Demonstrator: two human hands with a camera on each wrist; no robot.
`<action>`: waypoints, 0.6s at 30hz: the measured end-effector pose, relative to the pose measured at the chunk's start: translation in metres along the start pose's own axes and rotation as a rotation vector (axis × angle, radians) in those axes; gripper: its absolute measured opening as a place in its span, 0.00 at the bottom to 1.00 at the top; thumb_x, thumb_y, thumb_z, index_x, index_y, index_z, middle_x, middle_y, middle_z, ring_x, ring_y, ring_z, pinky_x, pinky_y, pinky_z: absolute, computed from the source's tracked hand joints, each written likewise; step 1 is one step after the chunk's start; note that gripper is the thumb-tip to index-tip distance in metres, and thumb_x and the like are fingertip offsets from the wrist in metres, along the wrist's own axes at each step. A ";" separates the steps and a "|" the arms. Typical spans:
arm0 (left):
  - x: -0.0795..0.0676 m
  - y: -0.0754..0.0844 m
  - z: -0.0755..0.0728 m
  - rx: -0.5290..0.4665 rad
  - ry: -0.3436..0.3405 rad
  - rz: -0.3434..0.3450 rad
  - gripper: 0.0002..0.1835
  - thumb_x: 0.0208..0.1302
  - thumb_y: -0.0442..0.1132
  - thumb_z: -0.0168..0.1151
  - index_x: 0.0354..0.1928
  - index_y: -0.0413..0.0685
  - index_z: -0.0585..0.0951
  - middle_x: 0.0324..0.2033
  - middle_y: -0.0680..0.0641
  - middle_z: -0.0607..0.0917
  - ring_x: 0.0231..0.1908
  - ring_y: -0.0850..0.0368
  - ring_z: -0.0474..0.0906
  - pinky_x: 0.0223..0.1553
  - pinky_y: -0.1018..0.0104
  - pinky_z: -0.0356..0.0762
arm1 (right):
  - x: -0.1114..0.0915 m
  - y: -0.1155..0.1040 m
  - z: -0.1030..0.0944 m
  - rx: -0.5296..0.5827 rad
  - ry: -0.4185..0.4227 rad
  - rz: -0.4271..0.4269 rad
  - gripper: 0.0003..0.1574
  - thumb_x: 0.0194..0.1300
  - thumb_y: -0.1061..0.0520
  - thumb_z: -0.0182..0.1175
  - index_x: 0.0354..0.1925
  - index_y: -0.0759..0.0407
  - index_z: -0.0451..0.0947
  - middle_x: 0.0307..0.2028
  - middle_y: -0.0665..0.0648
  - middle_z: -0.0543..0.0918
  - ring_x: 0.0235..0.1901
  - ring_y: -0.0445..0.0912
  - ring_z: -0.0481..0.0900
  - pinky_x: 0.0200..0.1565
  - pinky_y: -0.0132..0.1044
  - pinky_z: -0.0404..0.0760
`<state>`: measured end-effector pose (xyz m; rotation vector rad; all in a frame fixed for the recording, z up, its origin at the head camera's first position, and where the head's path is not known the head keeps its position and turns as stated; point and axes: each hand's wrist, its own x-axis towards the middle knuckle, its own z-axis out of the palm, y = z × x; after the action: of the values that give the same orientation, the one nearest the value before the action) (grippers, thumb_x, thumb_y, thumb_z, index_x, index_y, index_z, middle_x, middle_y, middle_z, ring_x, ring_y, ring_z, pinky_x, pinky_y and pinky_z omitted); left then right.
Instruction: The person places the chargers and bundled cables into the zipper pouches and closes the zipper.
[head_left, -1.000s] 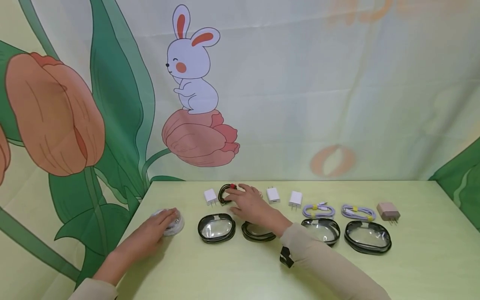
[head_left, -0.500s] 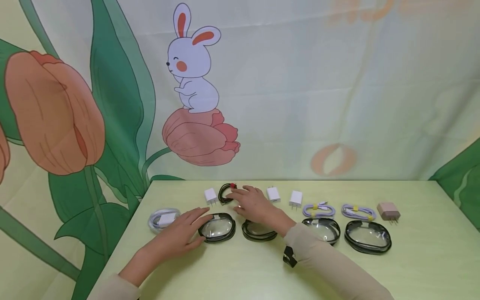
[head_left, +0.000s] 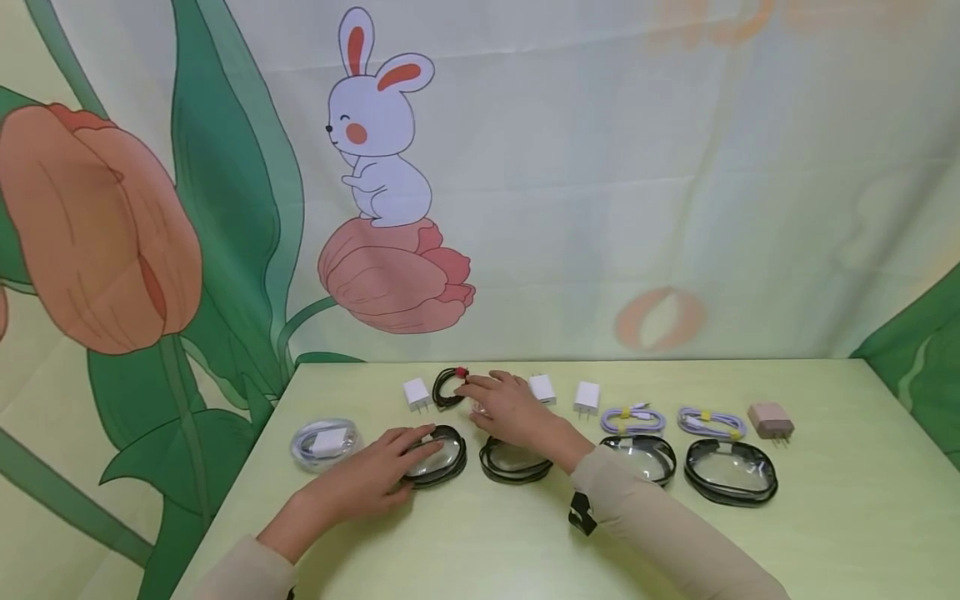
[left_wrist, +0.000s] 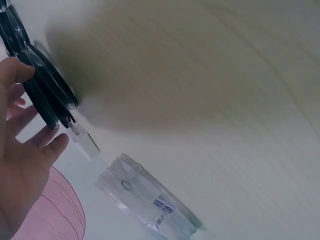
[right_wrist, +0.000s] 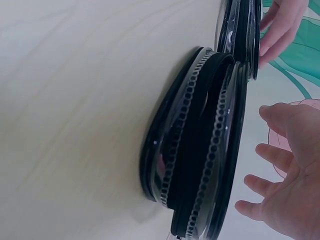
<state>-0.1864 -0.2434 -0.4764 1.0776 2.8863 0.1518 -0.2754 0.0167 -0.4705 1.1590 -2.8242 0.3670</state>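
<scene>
My left hand (head_left: 378,468) is at the leftmost black-edged clear pouch (head_left: 452,450). Its fingers stretch over the top and the thumb lies along the near edge. In the left wrist view that black pouch (left_wrist: 42,85) stands between thumb and spread fingers. My right hand (head_left: 512,412) reaches over the second black-edged pouch (head_left: 504,472); its fingertips are by a coiled black cable (head_left: 442,398) with a red tie and a small pinkish item (head_left: 477,407) mostly hidden beneath them. The right wrist view has the right hand (right_wrist: 287,170) with loosely spread fingers, holding nothing.
A white-edged clear pouch (head_left: 307,450) lies at the left. White chargers (head_left: 416,392) are along the back. Two lilac cables (head_left: 633,419) with yellow ties, a pinkish-brown charger (head_left: 770,419) and two more black-edged pouches (head_left: 731,492) lie to the right. A printed cloth (head_left: 555,208) hangs behind.
My left hand has left the white-edged pouch and moved right onto the leftmost black-edged pouch. The right hand has barely shifted.
</scene>
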 end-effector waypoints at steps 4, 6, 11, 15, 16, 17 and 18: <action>0.004 0.003 0.002 0.111 0.059 -0.029 0.34 0.68 0.54 0.66 0.72 0.51 0.72 0.66 0.40 0.72 0.54 0.45 0.72 0.50 0.51 0.79 | 0.000 0.001 -0.002 0.013 0.001 0.003 0.28 0.75 0.50 0.59 0.71 0.48 0.71 0.71 0.58 0.71 0.70 0.65 0.66 0.64 0.64 0.70; 0.008 0.006 0.003 0.154 0.082 -0.046 0.35 0.65 0.58 0.68 0.68 0.48 0.75 0.60 0.39 0.74 0.47 0.45 0.72 0.44 0.52 0.79 | 0.001 0.001 -0.001 0.011 0.001 0.005 0.28 0.75 0.50 0.59 0.71 0.47 0.71 0.71 0.58 0.71 0.70 0.65 0.66 0.64 0.64 0.70; 0.011 0.012 0.002 0.153 0.073 -0.120 0.40 0.60 0.64 0.69 0.68 0.48 0.75 0.58 0.40 0.73 0.47 0.44 0.73 0.42 0.50 0.80 | 0.003 0.000 0.001 0.015 -0.003 0.008 0.29 0.75 0.49 0.60 0.71 0.46 0.71 0.72 0.58 0.69 0.70 0.65 0.66 0.64 0.65 0.69; 0.006 0.010 -0.001 0.120 0.063 -0.138 0.45 0.57 0.64 0.72 0.72 0.52 0.70 0.66 0.39 0.70 0.56 0.39 0.73 0.47 0.43 0.79 | 0.003 -0.002 0.004 0.007 -0.009 0.001 0.29 0.75 0.49 0.59 0.71 0.46 0.71 0.72 0.57 0.70 0.70 0.65 0.66 0.64 0.64 0.70; 0.004 0.009 -0.001 0.105 0.061 -0.130 0.46 0.57 0.63 0.73 0.73 0.52 0.68 0.68 0.38 0.68 0.58 0.37 0.72 0.49 0.42 0.78 | 0.003 -0.002 0.005 0.010 -0.010 0.002 0.29 0.75 0.49 0.60 0.71 0.46 0.71 0.72 0.57 0.70 0.70 0.65 0.66 0.64 0.64 0.69; 0.002 0.008 -0.003 0.081 0.059 -0.118 0.47 0.57 0.61 0.73 0.74 0.52 0.67 0.70 0.38 0.66 0.60 0.36 0.71 0.52 0.41 0.78 | 0.003 -0.002 0.005 0.013 -0.011 0.003 0.29 0.75 0.49 0.60 0.71 0.46 0.71 0.72 0.56 0.70 0.70 0.65 0.66 0.64 0.64 0.69; 0.001 0.007 -0.004 0.052 0.053 -0.109 0.47 0.59 0.58 0.73 0.75 0.51 0.65 0.72 0.37 0.64 0.62 0.36 0.70 0.53 0.41 0.77 | 0.003 -0.002 0.004 0.018 -0.011 0.003 0.29 0.75 0.49 0.60 0.71 0.47 0.71 0.72 0.56 0.71 0.70 0.65 0.65 0.64 0.65 0.69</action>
<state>-0.1835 -0.2377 -0.4721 0.9350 3.0036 0.1027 -0.2762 0.0125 -0.4741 1.1634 -2.8378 0.3884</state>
